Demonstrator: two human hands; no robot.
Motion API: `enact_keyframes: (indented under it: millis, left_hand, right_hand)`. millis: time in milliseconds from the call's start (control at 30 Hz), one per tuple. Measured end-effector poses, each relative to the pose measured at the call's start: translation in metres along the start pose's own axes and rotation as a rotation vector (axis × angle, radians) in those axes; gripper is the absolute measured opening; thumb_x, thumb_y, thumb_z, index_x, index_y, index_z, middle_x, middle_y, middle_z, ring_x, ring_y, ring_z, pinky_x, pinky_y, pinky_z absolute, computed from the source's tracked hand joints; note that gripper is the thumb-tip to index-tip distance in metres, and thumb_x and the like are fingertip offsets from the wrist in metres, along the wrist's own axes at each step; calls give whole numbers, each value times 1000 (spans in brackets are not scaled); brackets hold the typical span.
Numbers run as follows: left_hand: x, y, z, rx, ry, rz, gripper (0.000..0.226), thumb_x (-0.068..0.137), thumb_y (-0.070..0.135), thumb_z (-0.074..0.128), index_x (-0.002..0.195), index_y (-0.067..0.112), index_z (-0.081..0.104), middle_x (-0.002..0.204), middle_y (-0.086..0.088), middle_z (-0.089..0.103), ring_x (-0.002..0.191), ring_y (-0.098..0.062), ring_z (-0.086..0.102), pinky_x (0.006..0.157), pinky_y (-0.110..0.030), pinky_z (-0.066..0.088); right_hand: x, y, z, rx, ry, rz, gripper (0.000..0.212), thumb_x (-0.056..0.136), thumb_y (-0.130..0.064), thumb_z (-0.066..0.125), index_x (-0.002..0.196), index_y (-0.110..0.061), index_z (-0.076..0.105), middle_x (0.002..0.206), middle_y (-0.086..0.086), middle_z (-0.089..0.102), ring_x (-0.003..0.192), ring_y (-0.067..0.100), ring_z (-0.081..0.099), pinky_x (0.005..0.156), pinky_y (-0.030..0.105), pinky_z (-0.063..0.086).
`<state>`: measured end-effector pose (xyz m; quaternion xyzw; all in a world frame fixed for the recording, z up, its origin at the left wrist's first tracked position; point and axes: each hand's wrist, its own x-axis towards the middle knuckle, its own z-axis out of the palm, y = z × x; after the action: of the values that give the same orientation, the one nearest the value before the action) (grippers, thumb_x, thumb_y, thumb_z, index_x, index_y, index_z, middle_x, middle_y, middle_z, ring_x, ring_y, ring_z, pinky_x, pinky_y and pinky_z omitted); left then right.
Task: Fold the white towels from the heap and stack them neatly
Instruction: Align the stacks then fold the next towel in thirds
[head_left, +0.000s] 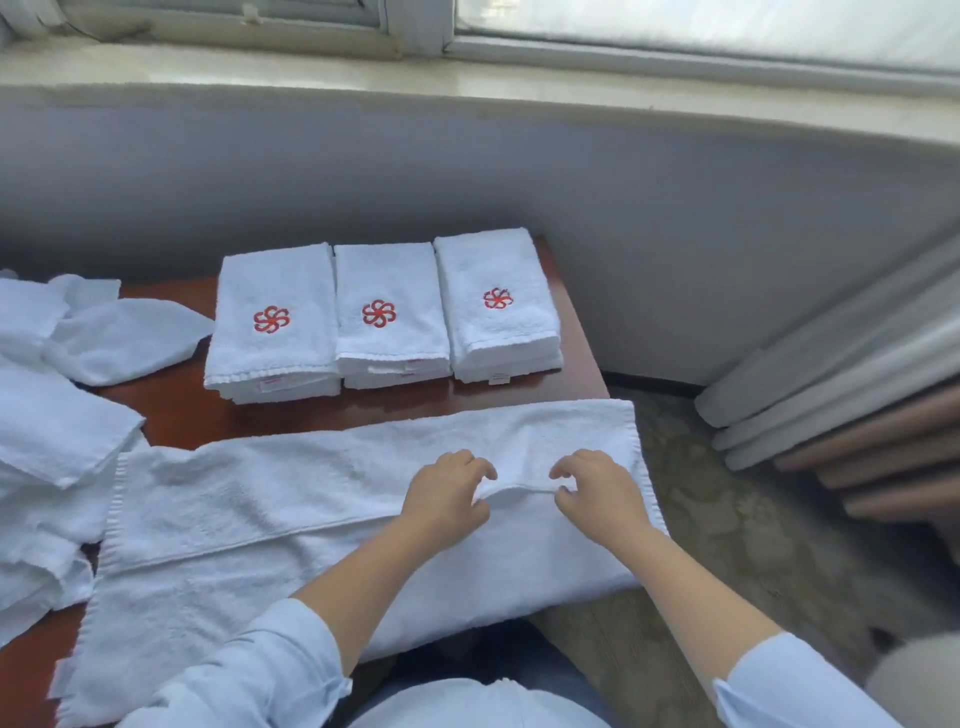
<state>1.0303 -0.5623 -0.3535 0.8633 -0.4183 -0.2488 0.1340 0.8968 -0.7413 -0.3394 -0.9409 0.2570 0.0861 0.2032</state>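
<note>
Your left hand (447, 493) and right hand (597, 493) — fingers (467, 460) curled — pinch a fold of the long white terry towel (260, 509) on the reddish-brown table (208, 415).

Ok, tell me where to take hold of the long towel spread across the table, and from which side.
Probably the right short end of the long towel, gripped at both corners, coming from the right. It lies as a flat lengthwise strip, and that end appears to reach just past the table edge, so fingers can slip under it.
</note>
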Motion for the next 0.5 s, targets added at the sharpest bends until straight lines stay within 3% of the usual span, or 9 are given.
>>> enact_keyframes:
  millis: [167,333,500]
  left_hand:
    - [13,29,8,3,-31,60,48,88,20,56,135,28,49,131,6,50,122,-16,46,86,-30,44]
    - [26,50,22,40,-26,3,56,88,5,47,140,27,44,137,5,46,122,-18,46,84,-31,44]
    - [35,62,39,144,7,-147,66,87,-7,42,144,24,35,135,0,43,118,-22,45,78,-32,43]
  right_hand:
    - [-14,29,-7,-45,32,107,34,90,-22,58,123,-27,62,126,-10,61,114,13,54,86,29,48]
    - [-7,56,-6,-37,-117,86,49,91,-25,57,139,-27,49,142,-11,48,132,13,42,95,31,45]
    - [8,73,-3,-179,-164,-70,37,88,-24,56,125,-23,53,124,-5,45,116,19,43,75,27,42]
